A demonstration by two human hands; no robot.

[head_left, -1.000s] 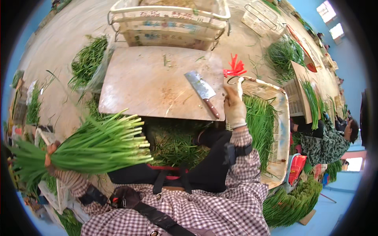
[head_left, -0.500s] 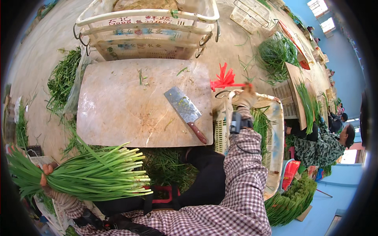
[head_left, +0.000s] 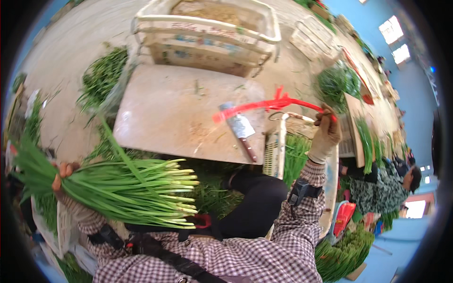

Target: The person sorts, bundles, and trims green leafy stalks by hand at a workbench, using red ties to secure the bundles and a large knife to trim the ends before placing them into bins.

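My left hand (head_left: 62, 176) is wrapped round the leafy end of a thick bunch of garlic chives (head_left: 134, 188). The pale cut stems point right, over my lap. In my raised, gloved right hand (head_left: 326, 132), closed fingers grip one end of a long red plastic strip (head_left: 304, 103). Its free end stretches left above a pale board (head_left: 160, 108). Under that end a cleaver (head_left: 241, 126) with a brown wooden handle lies on the board, its handle toward me.
Beyond the board stands a stack of white crates (head_left: 207, 40). A crate (head_left: 278, 155) holding chives sits by my right arm. Loose greens lie left of the board (head_left: 104, 75) and beneath it. A co-worker (head_left: 377, 188) in camouflage sits far right.
My right hand has come back toward me and up, lifting the red strip away from the board's right edge. The chives stay in my left hand. The view has shifted.
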